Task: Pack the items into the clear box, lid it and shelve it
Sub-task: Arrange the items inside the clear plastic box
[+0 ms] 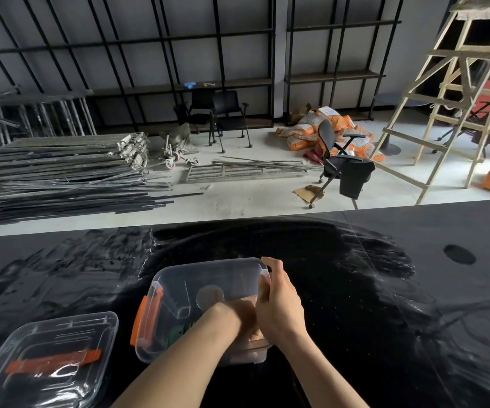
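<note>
At the near edge of the black table, my two forearms reach forward and cross at the clear box, which sits just ahead of me, a little left of centre, its long axis running from near-left to far-right. My left hand is down inside the box, low against the near-right part of the floor; the wrist and my other hand cover its fingers, so I cannot tell whether they are spread or pinching something. My right hand lies over the box's right end, fingers curled and pressed onto the rim and wall there, steadying it. Both hands are at that end of the box. Something dark green shows through the wall beside my left wrist, and a pale shape under my right palm, but neither is clear enough to name. The orange latch on the left end hangs open. To my left, apart from the box, the clear lid lies flat with its orange handle facing up; its near corner is cut off by the frame. It lies nearer my left arm, so I judge that hand would fetch it. Beyond the table, black wall shelving stands well off across the floor.
</note>
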`<state>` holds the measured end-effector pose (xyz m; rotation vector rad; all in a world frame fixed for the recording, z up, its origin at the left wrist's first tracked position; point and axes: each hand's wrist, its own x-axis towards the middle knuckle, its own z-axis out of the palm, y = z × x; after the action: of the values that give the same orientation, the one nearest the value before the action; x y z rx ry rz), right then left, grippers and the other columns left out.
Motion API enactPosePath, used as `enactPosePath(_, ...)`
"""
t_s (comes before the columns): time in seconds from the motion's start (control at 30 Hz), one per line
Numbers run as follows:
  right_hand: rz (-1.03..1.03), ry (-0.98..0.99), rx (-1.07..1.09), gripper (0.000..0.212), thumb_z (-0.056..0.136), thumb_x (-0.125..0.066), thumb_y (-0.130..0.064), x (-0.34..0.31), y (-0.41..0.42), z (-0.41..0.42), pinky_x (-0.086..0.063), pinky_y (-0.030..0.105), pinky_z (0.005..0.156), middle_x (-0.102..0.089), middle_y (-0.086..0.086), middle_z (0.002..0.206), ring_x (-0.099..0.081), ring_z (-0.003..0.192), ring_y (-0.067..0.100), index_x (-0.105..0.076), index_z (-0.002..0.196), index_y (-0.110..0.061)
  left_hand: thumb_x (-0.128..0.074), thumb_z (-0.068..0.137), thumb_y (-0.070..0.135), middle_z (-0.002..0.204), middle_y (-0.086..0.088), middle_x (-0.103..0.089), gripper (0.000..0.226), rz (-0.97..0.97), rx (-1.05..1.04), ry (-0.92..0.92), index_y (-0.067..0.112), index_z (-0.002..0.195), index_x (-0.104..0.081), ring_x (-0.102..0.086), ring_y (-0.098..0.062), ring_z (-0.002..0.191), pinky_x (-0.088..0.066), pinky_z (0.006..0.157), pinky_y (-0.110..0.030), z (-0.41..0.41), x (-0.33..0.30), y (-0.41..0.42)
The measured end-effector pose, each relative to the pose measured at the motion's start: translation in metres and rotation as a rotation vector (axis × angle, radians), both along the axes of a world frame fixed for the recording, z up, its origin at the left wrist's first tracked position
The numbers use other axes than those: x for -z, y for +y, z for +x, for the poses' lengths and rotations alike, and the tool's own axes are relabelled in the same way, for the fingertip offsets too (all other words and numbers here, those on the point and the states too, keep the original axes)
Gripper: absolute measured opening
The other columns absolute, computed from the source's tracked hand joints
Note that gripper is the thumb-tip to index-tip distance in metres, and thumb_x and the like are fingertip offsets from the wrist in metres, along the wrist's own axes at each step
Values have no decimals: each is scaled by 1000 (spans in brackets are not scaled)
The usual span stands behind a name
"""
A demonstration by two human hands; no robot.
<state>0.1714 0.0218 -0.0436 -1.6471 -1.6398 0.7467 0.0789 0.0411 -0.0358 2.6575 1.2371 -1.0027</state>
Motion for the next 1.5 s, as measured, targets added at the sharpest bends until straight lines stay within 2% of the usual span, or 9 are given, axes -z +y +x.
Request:
enactPosePath(0.07,-7,-11,8,37,104,-39,-25,1,1,2,-51,45,91,-60,-2,137,-58,118,23,-39,140,-32,-42,106,21,153,-13,-47,43,127,59,60,10,147,-45,-42,-29,143,-34,107,-31,4,5,2)
enactPosePath(0.2,46,-100,20,40,102,-42,-25,-12,-1,-4,-52,43,90,-61,0,135,-56,117,23,-39,142,-29,-64,92,14,117,-3,-68,25,229,-120,-160,19,117,-67,-64,-23,111,-50,89,-33,-33,-18,-4)
enactPosePath(0.33,60,-173,47,39,104,-40,-26,-9,3,1,-50,38,92,-60,1,134,-53,119,22,-40,143,-28,-72,84,16,126,-1,-61,38,384,-72,-158,18,122,-69,-51,-20,117,-44,100,-36,-68,-28,-2)
enactPosePath(0.53,76,-235,79,41,105,-38,-29,-5,5,8,-51,41,91,-60,3,132,-54,116,24,-39,146,-28,-73,83,5,135,-4,-53,63,443,-185,-230,20,140,-52,-50,-24,124,-47,102,-43,-77,-29,-7)
enactPosePath(0.7,99,-344,82,47,101,-41,-22,-3,6,10,-49,40,97,-58,6,134,-53,119,26,-40,148,-25,-70,83,0,136,-16,-49,79,440,-256,-52,18,152,-36,-52,-34,125,-49,100,-46,-80,-17,-11)
enactPosePath(0.93,245,-538,41,55,83,-68,-13,-1,5,8,-53,41,98,-58,8,128,-55,118,29,-59,137,-16,-61,92,1,150,-18,-37,103,223,-357,6,57,153,1,-55,-40,126,-44,100,-53,-72,-16,-17)
enactPosePath(1.17,350,-599,-6,44,73,-72,-6,-1,3,12,-55,38,91,-60,5,116,-57,109,26,-67,116,-16,-65,92,8,132,-12,-55,66,375,-25,53,26,148,-36,-56,-31,118,-44,96,-39,-79,-14,-12)
enactPosePath(1.33,361,-614,-15,37,77,-71,-8,1,5,11,-55,37,89,-61,4,114,-58,105,25,-69,112,-16,-62,95,9,148,-2,-45,35,384,-48,-147,19,128,-62,-49,-26,123,-47,97,-43,-91,-9,-11)
enactPosePath(1.5,372,-603,-11,28,76,-76,-12,4,6,12,-55,34,84,-62,1,105,-59,95,21,-70,102,-18,-57,94,37,124,4,-66,29,531,-116,-253,19,105,-77,-52,-19,116,-38,104,-37,-104,-23,-12)
